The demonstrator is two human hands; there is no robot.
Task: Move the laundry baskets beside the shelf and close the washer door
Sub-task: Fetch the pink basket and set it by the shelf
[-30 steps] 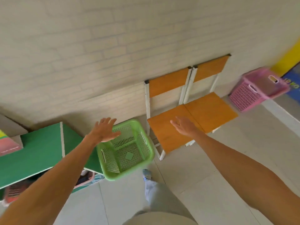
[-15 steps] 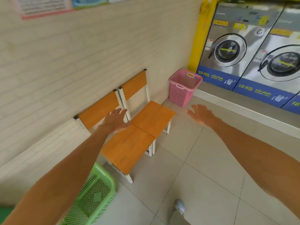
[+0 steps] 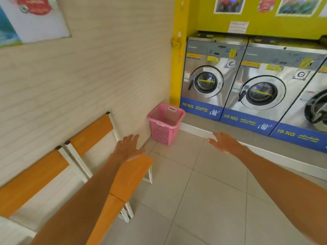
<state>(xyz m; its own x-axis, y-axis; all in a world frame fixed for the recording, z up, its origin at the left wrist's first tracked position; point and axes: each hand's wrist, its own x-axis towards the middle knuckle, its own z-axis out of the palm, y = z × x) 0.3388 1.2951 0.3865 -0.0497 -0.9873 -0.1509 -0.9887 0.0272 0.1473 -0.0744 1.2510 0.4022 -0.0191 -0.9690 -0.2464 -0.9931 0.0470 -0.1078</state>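
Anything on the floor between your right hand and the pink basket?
No. In the head view, only bare floor tiles lie between the right hand and the pink basket.

Pink basket (image 3: 165, 123) in corner beside washers (image 3: 207, 82), both hands empty, spread

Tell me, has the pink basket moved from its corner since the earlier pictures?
No. The pink basket stands in the corner beside the leftmost washer, as before; only the camera turned.

The blue base panel of the left washer (image 3: 203, 80) reads "10 KG". The middle washer (image 3: 261, 92) reads the same, the rightmost washer (image 3: 316, 110) "15 KG" (smaller print beside each is illegible).
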